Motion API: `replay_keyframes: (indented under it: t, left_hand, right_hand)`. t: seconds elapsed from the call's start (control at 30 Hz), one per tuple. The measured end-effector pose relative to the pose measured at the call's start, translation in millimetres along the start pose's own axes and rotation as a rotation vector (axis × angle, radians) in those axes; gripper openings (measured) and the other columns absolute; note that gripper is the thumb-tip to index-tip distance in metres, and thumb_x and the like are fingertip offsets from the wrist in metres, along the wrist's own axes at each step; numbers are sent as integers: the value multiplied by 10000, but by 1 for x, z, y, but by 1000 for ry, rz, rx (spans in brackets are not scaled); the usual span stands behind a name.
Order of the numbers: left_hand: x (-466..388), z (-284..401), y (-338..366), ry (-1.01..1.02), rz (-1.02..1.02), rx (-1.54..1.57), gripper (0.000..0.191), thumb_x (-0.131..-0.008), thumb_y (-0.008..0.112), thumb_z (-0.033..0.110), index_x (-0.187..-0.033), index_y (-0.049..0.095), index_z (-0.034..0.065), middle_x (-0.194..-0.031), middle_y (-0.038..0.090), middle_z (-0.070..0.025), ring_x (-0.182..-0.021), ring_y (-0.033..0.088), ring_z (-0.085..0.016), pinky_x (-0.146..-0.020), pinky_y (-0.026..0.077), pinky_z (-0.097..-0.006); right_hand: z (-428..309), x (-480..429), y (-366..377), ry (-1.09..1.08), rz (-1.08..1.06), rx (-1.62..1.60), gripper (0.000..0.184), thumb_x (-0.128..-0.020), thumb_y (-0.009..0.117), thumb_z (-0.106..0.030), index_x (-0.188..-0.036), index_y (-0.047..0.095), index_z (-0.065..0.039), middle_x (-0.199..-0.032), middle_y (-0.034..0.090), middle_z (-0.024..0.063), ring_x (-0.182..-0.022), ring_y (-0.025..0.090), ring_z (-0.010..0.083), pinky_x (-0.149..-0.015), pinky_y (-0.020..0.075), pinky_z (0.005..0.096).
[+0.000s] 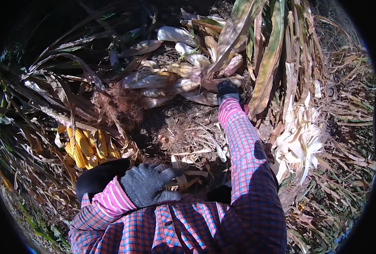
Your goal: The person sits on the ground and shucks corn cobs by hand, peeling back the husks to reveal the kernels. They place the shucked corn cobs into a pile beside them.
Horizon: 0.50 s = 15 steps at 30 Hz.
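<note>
My right hand, in a dark glove, reaches out over a pile of corn ears in dry husks. It touches a husk-covered ear at the pile's right end; its fingertips are hidden, so its grip cannot be made out. A broad dry corn leaf hangs down just beyond it. My left hand, in a grey knit glove, lies close to my body. Its thumb is spread from the fingers and nothing shows in it; the palm is out of sight.
Bare yellow corn cobs lie heaped at the left, near my dark-clad knee. Brown corn silk sits beyond them. Dry stalks rise at the right above pale stripped husks. Husk scraps litter the soil.
</note>
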State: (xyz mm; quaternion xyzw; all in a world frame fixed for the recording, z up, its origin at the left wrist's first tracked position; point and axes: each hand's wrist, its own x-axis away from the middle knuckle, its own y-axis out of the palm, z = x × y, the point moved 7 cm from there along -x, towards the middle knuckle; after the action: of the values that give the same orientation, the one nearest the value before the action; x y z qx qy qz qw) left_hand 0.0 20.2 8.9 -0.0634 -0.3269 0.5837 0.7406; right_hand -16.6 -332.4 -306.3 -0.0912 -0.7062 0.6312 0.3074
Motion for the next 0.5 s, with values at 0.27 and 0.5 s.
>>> replay_keyframes:
  t: [0.27, 0.5]
  left_hand:
    - [-11, -3, 2, -54, 3, 28, 628, -837, 576, 586, -1249, 536, 114, -1001, 624, -187, -857, 631, -381, -667, 528, -471]
    - [-24, 3, 11, -45, -11, -36, 627, -827, 636, 514, -1255, 544, 65, -990, 624, -207, -915, 623, -392, -794, 508, -455]
  right_hand:
    - [9, -27, 32, 60, -7, -77, 517, -908, 408, -477, -1308, 508, -165, -1355, 508, 99, -1234, 493, 286, -1045, 374, 418]
    - [44, 63, -9, 562, -268, -1775, 464, -951, 452, -370, -1268, 509, -37, -1288, 528, 186, -1150, 534, 324, -980, 443, 439]
